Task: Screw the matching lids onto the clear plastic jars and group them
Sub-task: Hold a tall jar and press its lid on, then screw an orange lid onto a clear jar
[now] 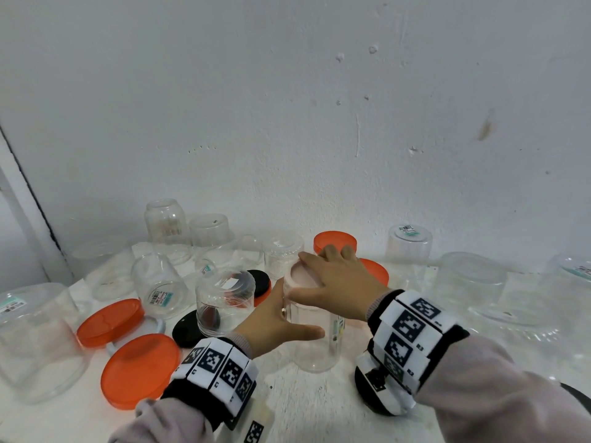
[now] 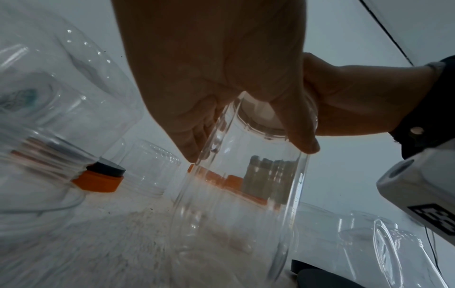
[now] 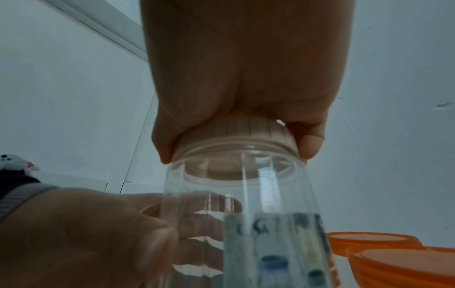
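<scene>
Right hand (image 1: 335, 279), lower centre of head view, cups the pale pink lid (image 3: 236, 134) from above, fingers curled round its ribbed rim. Left hand (image 1: 275, 327) wraps the upright clear jar (image 1: 315, 340) directly beneath; axis vertical. White table (image 1: 303, 407), white wall behind; loose orange lids (image 1: 140, 369) lower left.

White table (image 1: 303, 407), rough-textured top, set against a white wall. Along the far edge: a row of clear jars, most upside down, some with price stickers on their bases (image 1: 209, 231). Near the left edge: a large inverted clear jar (image 1: 35, 340), two big orange lids (image 1: 140, 369) beside it. Toward the middle: a black lid (image 1: 187, 329) under an open clear jar (image 1: 224, 302); more orange lids (image 1: 334, 241) farther back. Right edge: wide clear containers (image 1: 470, 282).
</scene>
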Available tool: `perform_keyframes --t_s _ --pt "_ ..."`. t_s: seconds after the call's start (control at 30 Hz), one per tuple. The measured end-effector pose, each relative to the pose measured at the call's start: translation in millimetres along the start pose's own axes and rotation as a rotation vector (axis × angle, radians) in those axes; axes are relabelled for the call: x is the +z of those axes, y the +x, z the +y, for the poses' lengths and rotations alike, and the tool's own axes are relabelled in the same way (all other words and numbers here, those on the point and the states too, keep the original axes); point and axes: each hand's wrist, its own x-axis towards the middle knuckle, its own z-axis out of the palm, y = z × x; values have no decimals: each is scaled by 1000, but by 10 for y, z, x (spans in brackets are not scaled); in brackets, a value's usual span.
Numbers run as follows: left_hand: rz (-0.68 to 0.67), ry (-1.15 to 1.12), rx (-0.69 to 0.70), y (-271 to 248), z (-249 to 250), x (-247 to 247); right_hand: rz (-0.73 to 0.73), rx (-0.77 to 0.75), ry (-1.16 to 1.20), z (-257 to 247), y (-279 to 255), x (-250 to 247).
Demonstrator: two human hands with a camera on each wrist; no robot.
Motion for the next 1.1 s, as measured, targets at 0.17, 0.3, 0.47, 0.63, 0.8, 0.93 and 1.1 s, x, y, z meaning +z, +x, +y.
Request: perform_keyframes --t_s 0.17,0.3,0.47,0.63,0.8,0.93,1.1 --pt "1 17 -23 1 -4 -9 93 28 154 14 -15 90" --pt "-13 37 -38 0 21 -23 115 36 255 27 -31 112" --pt "-58 105 -42 17 148 -93 36 36 342 63 -2 57" --pt "-50 41 -36 39 221 -187 47 90 656 134 190 -42" --pt "47 -35 -5 153 399 -560 257 226 1042 170 511 -174" --pt "18 -141 87 272 594 -977 299 332 1142 202 806 -179" --pt "114 -216 115 521 752 -1503 305 404 991 216 1289 34"
